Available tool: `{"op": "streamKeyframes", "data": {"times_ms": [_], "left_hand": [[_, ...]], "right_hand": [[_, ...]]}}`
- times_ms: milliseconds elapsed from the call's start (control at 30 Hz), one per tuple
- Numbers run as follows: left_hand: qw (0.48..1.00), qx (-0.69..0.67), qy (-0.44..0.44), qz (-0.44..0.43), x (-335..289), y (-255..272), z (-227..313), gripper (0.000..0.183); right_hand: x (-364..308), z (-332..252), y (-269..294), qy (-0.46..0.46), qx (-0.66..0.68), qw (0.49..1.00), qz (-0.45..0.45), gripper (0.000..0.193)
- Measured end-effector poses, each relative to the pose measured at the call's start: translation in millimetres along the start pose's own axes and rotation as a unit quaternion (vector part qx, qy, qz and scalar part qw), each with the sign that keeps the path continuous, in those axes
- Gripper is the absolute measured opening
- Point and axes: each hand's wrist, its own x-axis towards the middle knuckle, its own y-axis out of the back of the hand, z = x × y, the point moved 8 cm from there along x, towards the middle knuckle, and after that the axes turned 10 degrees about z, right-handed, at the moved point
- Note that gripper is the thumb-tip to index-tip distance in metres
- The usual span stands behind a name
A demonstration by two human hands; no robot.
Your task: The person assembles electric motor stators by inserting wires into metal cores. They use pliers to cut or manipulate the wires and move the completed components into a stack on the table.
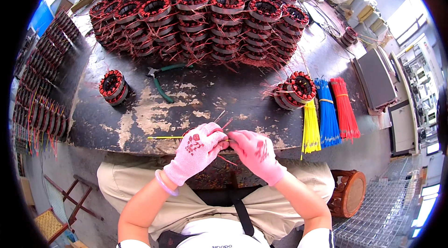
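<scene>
Both my hands wear pink gloves and meet at the table's front edge. My left hand point(197, 149) is closed, and a yellow wire point(164, 138) runs out from it to the left. My right hand point(255, 151) pinches close beside the left fingertips, where a short yellow piece shows between the hands. Thin reddish wire ends point(227, 124) stick out above and below the fingers. A round red-and-dark part, apparently a motor stator, is mostly hidden under my left hand. Bundles of yellow wires point(311, 129), blue wires point(328, 117) and red wires point(344, 110) lie to the right.
Tall stacks of wound stators point(193, 28) fill the table's far side. A small stator stack point(113, 88) stands left, another point(294, 91) right. Green-handled cutters point(161, 87) lie between them. More stators line the left side. A wooden stool point(349, 194) stands at the lower right.
</scene>
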Motion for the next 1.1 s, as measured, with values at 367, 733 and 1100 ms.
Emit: {"op": "streamKeyframes", "data": {"times_ms": [367, 733, 1100], "left_hand": [[1.0, -0.012, 0.013, -0.003, 1, 1, 0, 0.018], [0.999, -0.03, 0.025, -0.012, 5, 4, 1, 0.016], [0.999, -0.034, 0.012, -0.007, 2, 3, 1, 0.017]], "right_hand": [[1, -19, 19, 0.14, -0.021, 0.988, 0.056, 0.021], [-3, -12, 32, 0.02, -0.004, 0.996, 0.082, 0.026], [-19, 24, -19, -0.311, 0.293, 0.888, -0.172, 0.023]]}}
